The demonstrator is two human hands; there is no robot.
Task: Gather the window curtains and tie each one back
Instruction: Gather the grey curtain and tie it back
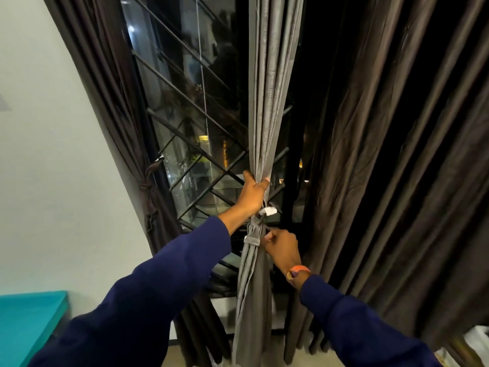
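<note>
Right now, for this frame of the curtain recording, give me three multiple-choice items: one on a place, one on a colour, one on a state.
1. Where does the left hand hold the gathered grey fabric curtain?
A. above the grey tie band
B. below it
C. at the floor

2. What colour is the wristband on the right hand?
A. green
B. orange
C. white

3. In what state is the dark brown curtain by the white wall?
A. hanging loose
B. taken down
C. tied back

Answers: 1 A, the grip sits just over the band. 2 B, it shows orange above the blue sleeve. 3 C, a tie cinches it halfway down.
</note>
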